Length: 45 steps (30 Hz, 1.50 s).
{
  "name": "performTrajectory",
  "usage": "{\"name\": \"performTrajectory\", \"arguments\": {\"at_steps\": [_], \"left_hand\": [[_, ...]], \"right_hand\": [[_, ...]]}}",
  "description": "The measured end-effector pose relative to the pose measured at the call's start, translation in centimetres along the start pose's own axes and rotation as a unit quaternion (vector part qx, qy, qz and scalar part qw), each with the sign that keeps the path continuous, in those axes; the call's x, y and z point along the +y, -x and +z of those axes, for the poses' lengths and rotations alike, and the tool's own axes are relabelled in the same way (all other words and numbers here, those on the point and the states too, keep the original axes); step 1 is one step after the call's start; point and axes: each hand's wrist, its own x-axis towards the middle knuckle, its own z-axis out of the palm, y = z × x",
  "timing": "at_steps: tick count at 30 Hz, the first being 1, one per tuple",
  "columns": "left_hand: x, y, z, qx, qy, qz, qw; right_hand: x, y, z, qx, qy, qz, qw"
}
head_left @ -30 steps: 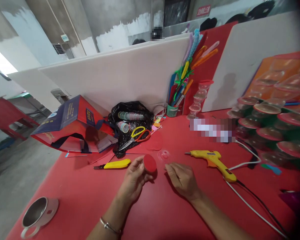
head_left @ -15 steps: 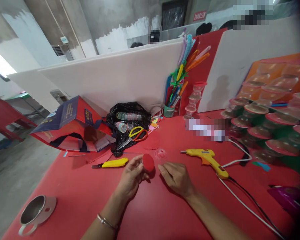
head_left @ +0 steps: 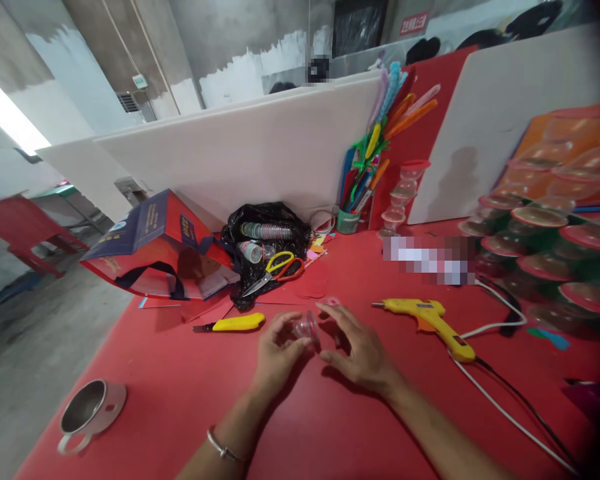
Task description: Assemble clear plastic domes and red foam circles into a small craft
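Observation:
My left hand [head_left: 279,350] is closed around a small clear plastic cup [head_left: 305,329], which lies on its side with its reddish rim facing right. Just to the right, my right hand [head_left: 357,347] is curved with thumb and fingers apart. Its fingertips are close to the rim; whether they touch it I cannot tell. Behind the right fingers, a small pinkish clear piece [head_left: 333,302] shows in part on the red table [head_left: 305,427]. Left of my hands lies a yellow box cutter [head_left: 237,323], and to the right a yellow glue gun [head_left: 425,320].
A black plastic bag [head_left: 273,217] with stacked cups, scissors [head_left: 275,272] and a red-blue gift bag [head_left: 150,247] stand at the back left. A metal mug [head_left: 93,413] is near the front left. Stacked clear cups [head_left: 540,267] crowd the right, beside cables [head_left: 510,420].
My left hand has turned the cup so its clear side shows instead of the red disc. The right fingers have opened out and come closer to it. The whole view has shifted slightly.

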Motion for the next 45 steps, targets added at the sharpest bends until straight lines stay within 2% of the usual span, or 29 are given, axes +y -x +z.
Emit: {"name": "performTrajectory", "arguments": {"at_steps": [3,8,14,19,25,37,41,45], "left_hand": [[0.1,-0.2,-0.1,0.009,-0.034,0.051,0.998],[-0.5,-0.2,-0.3,-0.014,-0.077,0.061,0.995],[-0.5,-0.1,-0.2,-0.021,-0.080,0.029,0.996],[-0.6,-0.1,-0.1,-0.008,-0.038,-0.012,0.999],[-0.5,-0.1,-0.3,-0.055,-0.067,-0.024,0.996],[-1.1,-0.1,-0.6,-0.039,-0.130,0.014,0.991],[-1.1,-0.2,-0.8,-0.034,-0.147,0.051,0.987],[-1.2,-0.3,-0.8,-0.022,-0.175,0.122,0.977]], "right_hand": [[0.0,0.0,0.2,-0.032,0.032,-0.001,0.999],[0.1,0.1,0.6,-0.060,0.070,0.005,0.996],[0.1,0.0,0.7,-0.069,0.071,0.002,0.995],[0.0,-0.1,0.7,-0.043,0.056,-0.007,0.997],[-0.1,-0.2,0.7,-0.030,0.028,0.001,0.999],[-0.1,0.1,0.6,-0.044,0.028,0.006,0.999],[-0.6,0.2,0.3,-0.028,0.001,0.012,1.000],[-0.9,0.2,-0.1,-0.018,-0.052,0.045,0.997]]}}
